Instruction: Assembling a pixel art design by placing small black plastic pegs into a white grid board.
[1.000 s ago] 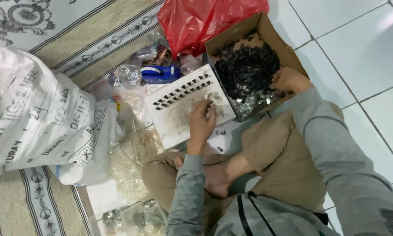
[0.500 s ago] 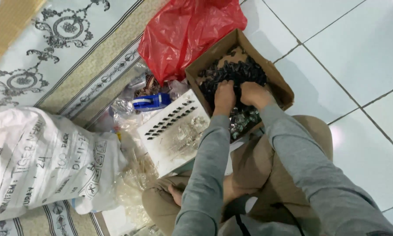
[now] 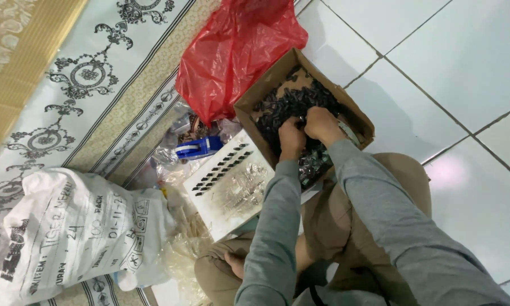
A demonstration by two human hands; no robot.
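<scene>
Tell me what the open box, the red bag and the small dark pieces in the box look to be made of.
Box: brown corrugated cardboard, matte, with raw flap edges. Red bag: thin plastic film, glossy and crumpled. Dark pieces: probably black moulded plastic with a slight sheen, too small to be sure. The left hand and right hand dig among them.

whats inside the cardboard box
The cardboard box holds a heap of small black parts. Both hands, left hand and right hand, are dug into the pile. The hands and pile cover the box bottom and whatever the fingers hold.
</scene>
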